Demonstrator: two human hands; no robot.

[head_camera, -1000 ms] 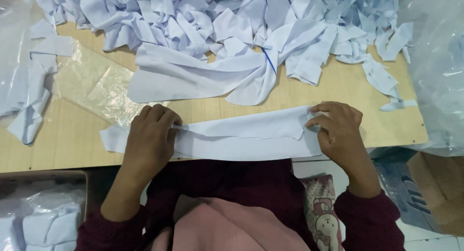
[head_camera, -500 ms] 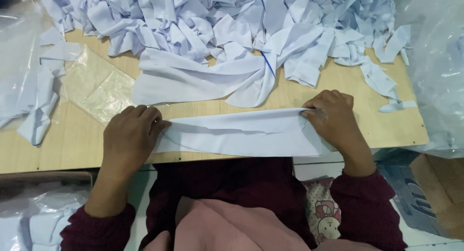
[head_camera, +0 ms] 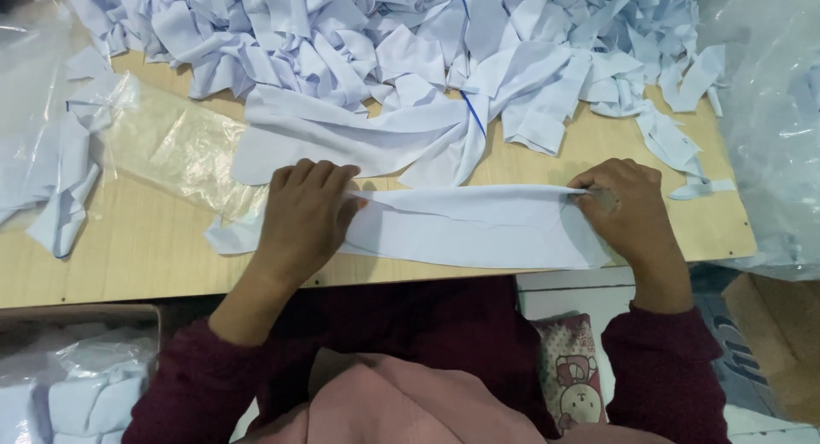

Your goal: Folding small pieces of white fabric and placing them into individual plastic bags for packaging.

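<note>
A clear plastic bag lies flat and crinkled on your table, left of centre. More clear plastic sheeting bulges down the right edge of the frame. Lower left, a brown cardboard box holds a clear bag of white folded pieces. Lower right, another brown carton, partly cut off.

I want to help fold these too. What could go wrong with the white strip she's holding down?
The white strip lies right at the table edge, so one end could slip off if the left hand or right hand lets go. The fabric pile sits close behind and might get tangled in. The plastic bag beside it looks slippery and could slide under the cloth.
</note>
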